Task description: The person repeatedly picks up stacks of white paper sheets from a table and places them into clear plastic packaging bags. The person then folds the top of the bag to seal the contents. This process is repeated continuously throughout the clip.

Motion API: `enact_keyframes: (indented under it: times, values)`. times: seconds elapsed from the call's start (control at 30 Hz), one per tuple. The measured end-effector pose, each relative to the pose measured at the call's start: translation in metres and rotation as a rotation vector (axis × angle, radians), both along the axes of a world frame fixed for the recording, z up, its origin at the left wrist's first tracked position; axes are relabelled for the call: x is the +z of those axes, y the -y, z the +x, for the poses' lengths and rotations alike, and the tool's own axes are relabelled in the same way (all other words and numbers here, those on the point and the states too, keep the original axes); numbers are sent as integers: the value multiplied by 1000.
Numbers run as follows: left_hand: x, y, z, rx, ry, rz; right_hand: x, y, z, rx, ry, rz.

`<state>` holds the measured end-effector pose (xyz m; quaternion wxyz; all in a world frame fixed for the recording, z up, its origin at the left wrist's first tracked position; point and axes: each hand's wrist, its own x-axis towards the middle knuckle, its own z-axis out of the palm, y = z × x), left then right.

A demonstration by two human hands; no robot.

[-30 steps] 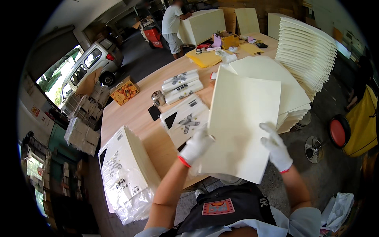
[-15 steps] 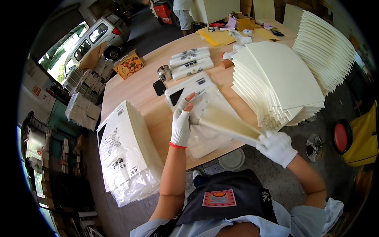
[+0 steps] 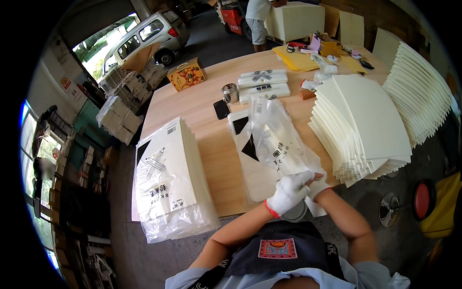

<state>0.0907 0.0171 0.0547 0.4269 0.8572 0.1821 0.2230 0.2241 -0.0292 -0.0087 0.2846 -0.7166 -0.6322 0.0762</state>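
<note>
Both my hands wear white gloves with some bare fingertips. They meet at the near edge of the table, closed on the near end of a clear printed plastic bag (image 3: 278,139). My left hand (image 3: 290,192) lies partly over my right hand (image 3: 317,187), whose fingers are largely hidden. The bag slants away from them across a flat pile of similar bags (image 3: 255,178). A white sheet corner (image 3: 315,208) shows below my right hand; how far the sheet reaches into the bag is hard to tell. To the right stands a fanned stack of cream paper (image 3: 365,115).
At left is a tall stack of filled bags (image 3: 168,178). Farther back lie a black phone (image 3: 221,110), a metal cup (image 3: 230,93), rolled bags (image 3: 264,91) and an orange-printed box (image 3: 186,77). More paper (image 3: 418,94) leans at right, near a stool (image 3: 423,200). Another person (image 3: 257,24) stands beyond the table.
My right hand brought the paper sheets down and left, and my left hand moved right and nearer, so the hands now meet. The printed bag now lies stretched out in front of them.
</note>
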Motion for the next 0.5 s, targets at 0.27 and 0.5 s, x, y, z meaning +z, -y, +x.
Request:
enact_keyframes:
  times: [0.27,0.5]
  values:
    - [-72,-42,-24,212,24,70,-23,32,-36,85,27,148]
    - [-119,-1,-77,169,5,395,-79,32,11,-361,171,-90]
